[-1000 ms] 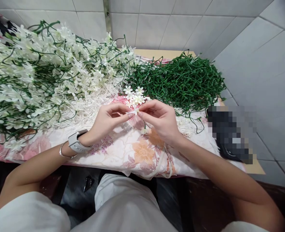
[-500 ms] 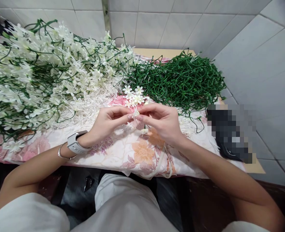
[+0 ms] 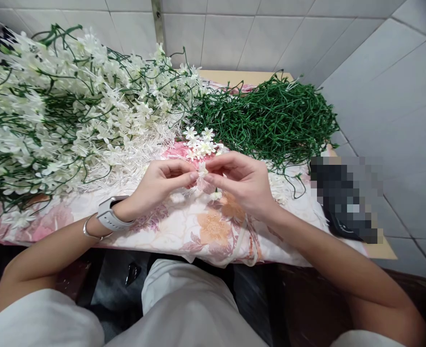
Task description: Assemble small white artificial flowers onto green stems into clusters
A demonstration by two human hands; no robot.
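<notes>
Between my fingertips is a small white artificial flower (image 3: 202, 170), partly covered by the fingers. My left hand (image 3: 165, 179) pinches it from the left, thumb and forefinger together. From the other side my right hand (image 3: 241, 180) grips it between thumb and forefinger. Just beyond the hands lies a little cluster of white artificial blossoms (image 3: 201, 144) on the floral tablecloth (image 3: 184, 231). A pale bud on a bit of green stem (image 3: 216, 194) shows under my right hand.
A large heap of white flowers on green stems (image 3: 53, 115) fills the left. Thin white stamens (image 3: 140, 149) lie beside it. Bare green stems (image 3: 270, 120) are piled at the back right. A dark, blurred-out object (image 3: 343, 202) rests near the right edge. Tiled walls stand behind.
The flower between my fingertips has turned more upright and shows more of itself. My hands have shifted only slightly, with a little more space between the fingertips.
</notes>
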